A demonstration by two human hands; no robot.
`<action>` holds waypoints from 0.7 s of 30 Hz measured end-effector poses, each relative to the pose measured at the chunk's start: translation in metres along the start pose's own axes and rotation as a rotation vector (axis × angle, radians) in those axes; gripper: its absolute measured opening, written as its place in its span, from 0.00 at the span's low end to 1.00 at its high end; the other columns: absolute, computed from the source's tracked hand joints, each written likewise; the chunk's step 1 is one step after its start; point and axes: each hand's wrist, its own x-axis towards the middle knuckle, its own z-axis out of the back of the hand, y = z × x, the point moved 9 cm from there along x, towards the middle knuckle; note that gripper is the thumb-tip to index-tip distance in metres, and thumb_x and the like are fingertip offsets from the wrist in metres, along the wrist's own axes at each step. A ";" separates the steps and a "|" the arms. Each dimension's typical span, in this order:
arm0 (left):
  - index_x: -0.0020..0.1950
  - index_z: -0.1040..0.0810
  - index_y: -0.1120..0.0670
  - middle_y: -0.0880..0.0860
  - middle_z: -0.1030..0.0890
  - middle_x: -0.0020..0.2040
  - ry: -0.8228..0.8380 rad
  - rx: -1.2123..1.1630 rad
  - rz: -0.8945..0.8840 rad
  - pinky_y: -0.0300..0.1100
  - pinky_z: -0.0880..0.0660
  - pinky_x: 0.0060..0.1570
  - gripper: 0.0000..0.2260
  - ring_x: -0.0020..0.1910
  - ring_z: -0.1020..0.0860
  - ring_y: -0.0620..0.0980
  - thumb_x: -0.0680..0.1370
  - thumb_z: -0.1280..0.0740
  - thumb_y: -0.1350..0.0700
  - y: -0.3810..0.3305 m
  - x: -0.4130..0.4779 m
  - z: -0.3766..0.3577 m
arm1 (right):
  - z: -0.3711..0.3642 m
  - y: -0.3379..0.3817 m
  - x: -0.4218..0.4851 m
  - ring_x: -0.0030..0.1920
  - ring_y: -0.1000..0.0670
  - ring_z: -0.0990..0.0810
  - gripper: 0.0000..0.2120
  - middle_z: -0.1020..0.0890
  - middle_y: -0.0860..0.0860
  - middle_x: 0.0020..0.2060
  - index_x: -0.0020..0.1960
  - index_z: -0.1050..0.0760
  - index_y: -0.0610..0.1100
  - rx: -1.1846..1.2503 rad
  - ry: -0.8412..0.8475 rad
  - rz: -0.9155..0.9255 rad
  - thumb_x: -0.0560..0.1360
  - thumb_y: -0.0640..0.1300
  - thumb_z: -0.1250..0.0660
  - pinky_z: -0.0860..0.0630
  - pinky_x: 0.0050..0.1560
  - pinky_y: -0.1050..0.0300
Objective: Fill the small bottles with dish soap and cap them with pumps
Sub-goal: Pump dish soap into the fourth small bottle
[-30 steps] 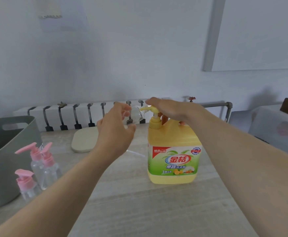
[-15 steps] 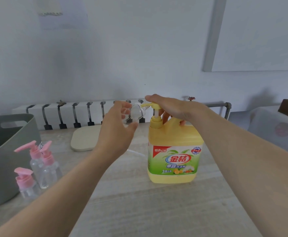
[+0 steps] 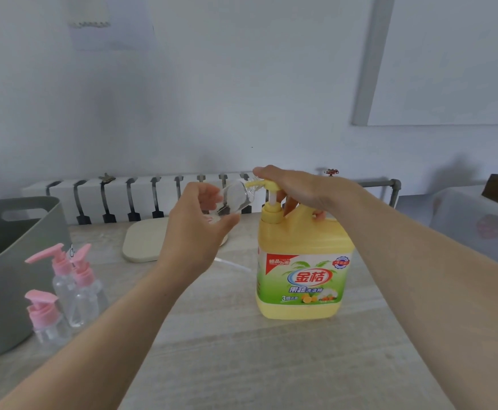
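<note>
Near the middle of the frame, the left hand [image 3: 196, 232] is holding a small clear plastic bottle without cap [image 3: 232, 199]. Its grip is closed around the bottle's lower part, with fingers on the far side and the thumb on the near side. The bottle is tilting to the right, and its open mouth is meeting the yellow spout of the pump [image 3: 267, 186] of the large yellow dish soap jug with a green and red label [image 3: 302, 273]. This jug is standing upright on the pale wood-grain counter [image 3: 242, 350], slightly right of the centre.

The right hand [image 3: 298, 187] is lying flat on top of the pump head, palm down. Its fingers are reaching over the spout to the left, while other fingers are curling behind the jug's handle. The white stem of the pump is showing under the head.

At the lower left of the frame, three small clear bottles with pink pump caps [image 3: 70, 288] are standing close together on the counter, just beside a grey plastic basket with a handle hole [image 3: 14, 261]. Behind the left hand, a pale rounded flat board [image 3: 144, 244] is lying on the counter. A thin clear tube [image 3: 232, 264] is lying between the left wrist and the jug.
</note>
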 end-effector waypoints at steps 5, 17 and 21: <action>0.59 0.27 0.49 0.43 0.21 0.55 0.007 0.010 -0.021 0.23 0.33 0.46 0.19 0.52 0.26 0.32 0.72 0.25 0.59 0.002 0.000 0.001 | 0.001 -0.002 0.000 0.45 0.49 0.26 0.35 0.22 0.50 0.47 0.58 0.25 0.51 0.012 -0.015 -0.010 0.69 0.76 0.49 0.34 0.37 0.53; 0.61 0.24 0.44 0.47 0.22 0.58 -0.012 -0.051 0.013 0.22 0.31 0.39 0.19 0.53 0.26 0.30 0.73 0.25 0.55 0.010 -0.005 0.002 | -0.003 -0.002 -0.003 0.48 0.52 0.26 0.32 0.23 0.55 0.47 0.60 0.29 0.55 0.062 0.016 0.023 0.70 0.76 0.49 0.34 0.49 0.45; 0.64 0.24 0.42 0.44 0.22 0.56 -0.015 -0.084 0.035 0.23 0.31 0.37 0.21 0.48 0.26 0.24 0.73 0.25 0.51 0.013 -0.007 0.002 | -0.001 0.000 -0.006 0.46 0.50 0.25 0.33 0.22 0.54 0.47 0.55 0.27 0.55 0.041 0.021 0.013 0.67 0.79 0.50 0.33 0.38 0.54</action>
